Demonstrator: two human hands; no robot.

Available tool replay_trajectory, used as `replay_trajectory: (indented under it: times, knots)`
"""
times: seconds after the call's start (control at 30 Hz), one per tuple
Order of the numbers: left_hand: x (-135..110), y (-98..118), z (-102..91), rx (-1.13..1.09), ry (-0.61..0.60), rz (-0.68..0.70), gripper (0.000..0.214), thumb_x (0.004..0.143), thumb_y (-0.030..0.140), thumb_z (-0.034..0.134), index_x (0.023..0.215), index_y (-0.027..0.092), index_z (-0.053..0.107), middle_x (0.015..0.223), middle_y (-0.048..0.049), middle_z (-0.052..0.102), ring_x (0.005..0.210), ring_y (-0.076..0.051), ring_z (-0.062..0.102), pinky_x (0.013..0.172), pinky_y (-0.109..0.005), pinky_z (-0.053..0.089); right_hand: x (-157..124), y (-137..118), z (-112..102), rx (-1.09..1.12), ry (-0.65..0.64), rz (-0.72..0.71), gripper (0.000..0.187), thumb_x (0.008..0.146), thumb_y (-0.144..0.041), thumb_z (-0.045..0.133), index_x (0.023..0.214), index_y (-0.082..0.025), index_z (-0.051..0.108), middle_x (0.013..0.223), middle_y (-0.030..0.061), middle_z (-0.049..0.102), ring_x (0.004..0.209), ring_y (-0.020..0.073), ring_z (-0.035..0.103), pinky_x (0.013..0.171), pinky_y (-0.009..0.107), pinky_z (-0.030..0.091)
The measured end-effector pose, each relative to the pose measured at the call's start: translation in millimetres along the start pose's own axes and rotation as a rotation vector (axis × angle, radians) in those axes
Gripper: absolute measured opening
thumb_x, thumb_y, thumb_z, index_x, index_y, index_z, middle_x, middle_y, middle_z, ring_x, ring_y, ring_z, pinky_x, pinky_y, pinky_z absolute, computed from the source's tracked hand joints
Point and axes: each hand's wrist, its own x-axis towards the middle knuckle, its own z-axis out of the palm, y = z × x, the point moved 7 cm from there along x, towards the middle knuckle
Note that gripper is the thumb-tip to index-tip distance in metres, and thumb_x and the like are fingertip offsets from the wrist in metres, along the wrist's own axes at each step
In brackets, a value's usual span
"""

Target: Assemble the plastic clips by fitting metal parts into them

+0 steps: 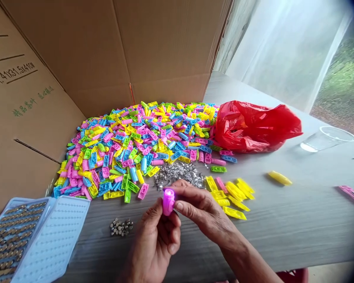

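**Item:** pink plastic casing [168, 202], small and ring-like, upright between both hands, just above the table edge nearest the wearer.

**Left hand** [153, 241]: curled narrowly, thumb and folded fingers wrapped around the casing's lower part from below.

**Right hand** [202, 206]: reaching in from the right, narrow pinch, fingertips [177, 192] pressed against the casing's upper side.

**Just beyond the hands:** heap of silver metal parts [178, 175], almost touching the right hand's knuckles.

**Right of the hands:** loose cluster of yellow plastic casings [230, 196], with a few pink ones.

**Left of the hands:** small heap of button cells [120, 227], near a blister tray of button cells [13, 239] and a white perforated tray [54, 239].

**Behind:** large mixed pile of pink, yellow, blue and green plastic casings [135, 147], spread against an open cardboard box [70, 51] with printed markings.

**Far right of the pile:** crumpled red plastic bag [253, 127], touching the pile's edge.

**Further out:** clear plastic cup [327, 138] on its side, a lone yellow casing [279, 178] and a pink strip [352, 194], all on a grey wood-grain table [283, 220].
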Motion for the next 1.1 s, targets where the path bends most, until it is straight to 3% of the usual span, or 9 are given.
replay_trajectory:
  times: [0.13,0.27,0.5,0.67,0.87,1.1]
  knots:
    - [0,-6,4.9,0.035,-0.012,-0.047,0.029,0.059,0.033,0.083,0.055,0.011,0.064,0.045,-0.0009,0.065,0.027,-0.005,0.05,0.024,-0.011,0.032,-1,3,-4,0.037,0.02,0.006,0.014,0.082,-0.035,0.067,0.086,-0.023,0.072,0.085,-0.0001,0.056,0.082,0.013,0.054,0.079,0.025,0.044]
    - [-2,-4,11.6,0.111,-0.099,0.035,0.032,0.066,0.041,0.078,0.058,0.012,0.066,0.047,-0.0016,0.067,0.031,-0.007,0.054,0.025,-0.011,0.035,-5,6,-7,0.098,0.044,0.021,0.013,0.081,-0.035,0.068,0.084,-0.023,0.072,0.085,-0.0004,0.059,0.08,0.0123,0.057,0.077,0.024,0.046]
    - [-3,-5,10.9,0.123,-0.17,0.082,0.029,0.069,0.039,0.077,0.062,0.012,0.07,0.046,-0.0004,0.065,0.031,-0.006,0.054,0.025,-0.01,0.037,-13,12,-2,0.134,0.083,0.059,0.024,0.072,-0.037,0.075,0.092,-0.023,0.073,0.081,0.0,0.056,0.071,0.0129,0.056,0.064,0.025,0.048]
    - [-4,-8,14.2,0.107,-0.216,0.038,0.031,0.068,0.04,0.078,0.058,0.013,0.068,0.045,0.0002,0.064,0.027,-0.005,0.051,0.023,-0.01,0.035,-15,5,-4,-0.024,0.197,-0.023,0.012,0.072,-0.031,0.074,0.076,-0.02,0.074,0.07,-0.0002,0.056,0.069,0.0136,0.053,0.066,0.026,0.044]
    - [-6,-9,18.4,0.113,-0.254,-0.012,0.037,0.069,0.042,0.076,0.052,0.011,0.065,0.045,0.0,0.063,0.027,-0.004,0.05,0.023,-0.009,0.035,-17,0,-4,-0.055,0.246,-0.117,0.004,0.073,-0.025,0.072,0.074,-0.021,0.073,0.067,-0.0013,0.057,0.066,0.0132,0.052,0.062,0.026,0.042]
    - [-2,-11,14.6,0.07,-0.277,-0.019,0.031,0.067,0.039,0.078,0.057,0.012,0.068,0.046,-0.0009,0.065,0.027,-0.005,0.052,0.022,-0.009,0.036,-18,2,-5,-0.047,0.287,-0.137,0.01,0.072,-0.031,0.075,0.073,-0.022,0.073,0.068,-0.0002,0.057,0.066,0.0148,0.052,0.061,0.027,0.042]
